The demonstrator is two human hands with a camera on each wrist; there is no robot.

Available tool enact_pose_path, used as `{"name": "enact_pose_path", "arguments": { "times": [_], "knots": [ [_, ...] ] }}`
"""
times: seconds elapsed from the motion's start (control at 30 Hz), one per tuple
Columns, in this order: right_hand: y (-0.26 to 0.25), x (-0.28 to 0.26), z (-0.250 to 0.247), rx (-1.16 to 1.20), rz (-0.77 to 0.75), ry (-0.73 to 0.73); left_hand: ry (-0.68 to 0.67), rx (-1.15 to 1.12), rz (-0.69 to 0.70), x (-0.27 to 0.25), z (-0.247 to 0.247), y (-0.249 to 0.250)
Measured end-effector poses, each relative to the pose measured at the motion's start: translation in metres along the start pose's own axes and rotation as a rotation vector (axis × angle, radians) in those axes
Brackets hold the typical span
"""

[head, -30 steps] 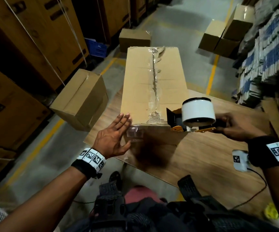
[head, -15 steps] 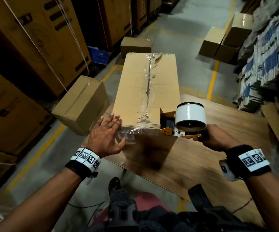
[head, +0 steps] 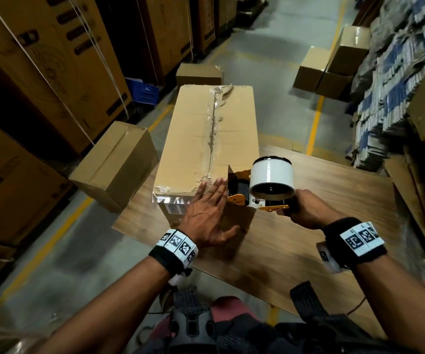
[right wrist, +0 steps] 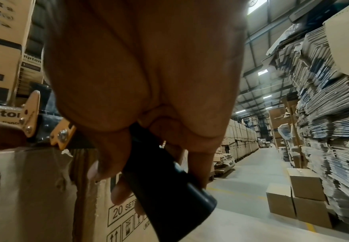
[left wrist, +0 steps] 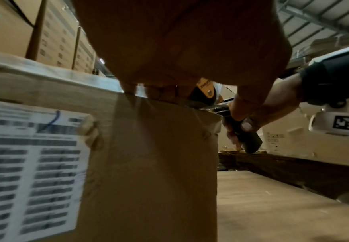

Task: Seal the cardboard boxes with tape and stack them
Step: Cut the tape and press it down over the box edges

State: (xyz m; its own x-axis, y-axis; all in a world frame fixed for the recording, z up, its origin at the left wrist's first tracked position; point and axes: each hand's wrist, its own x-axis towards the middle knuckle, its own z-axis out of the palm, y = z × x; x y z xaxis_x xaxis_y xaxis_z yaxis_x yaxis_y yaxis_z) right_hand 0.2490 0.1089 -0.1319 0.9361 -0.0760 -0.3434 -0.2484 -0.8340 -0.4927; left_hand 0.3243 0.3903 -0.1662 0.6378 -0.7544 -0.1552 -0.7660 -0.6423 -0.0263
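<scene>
A long brown cardboard box [head: 206,139] lies on the wooden table [head: 308,226], clear tape along its top seam and over its near edge. My left hand [head: 210,200] lies flat with straight fingers on the near end of the box, pressing the tape beside the dispenser. My right hand [head: 305,210] grips the black handle [right wrist: 165,188] of a tape dispenser [head: 260,185] with a white roll, set at the box's near right corner. In the left wrist view the box face [left wrist: 148,163] carries a white printed label [left wrist: 30,172].
A smaller sealed box [head: 114,164] sits left of the table, another box [head: 198,74] on the floor behind, and more boxes [head: 331,67] at the far right. Tall cartons [head: 40,72] line the left. Flattened cardboard stacks [head: 397,85] line the right.
My left hand moved right from the box's near left corner onto the near top edge beside the dispenser. The loose tape end there is now pressed onto the box. The dispenser stays at the near edge.
</scene>
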Motion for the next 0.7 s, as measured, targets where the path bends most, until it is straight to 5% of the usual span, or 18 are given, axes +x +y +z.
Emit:
{"name": "enact_pose_path", "arguments": {
  "times": [0.27,0.7],
  "knots": [
    [0.010,-0.015,-0.024,0.102,-0.031,-0.001,0.096,-0.060,0.026,0.003,0.003,-0.005],
    [0.087,-0.085,-0.068,0.008,0.237,0.124,0.211,-0.115,0.051,0.004,0.016,-0.007]
  ]
}}
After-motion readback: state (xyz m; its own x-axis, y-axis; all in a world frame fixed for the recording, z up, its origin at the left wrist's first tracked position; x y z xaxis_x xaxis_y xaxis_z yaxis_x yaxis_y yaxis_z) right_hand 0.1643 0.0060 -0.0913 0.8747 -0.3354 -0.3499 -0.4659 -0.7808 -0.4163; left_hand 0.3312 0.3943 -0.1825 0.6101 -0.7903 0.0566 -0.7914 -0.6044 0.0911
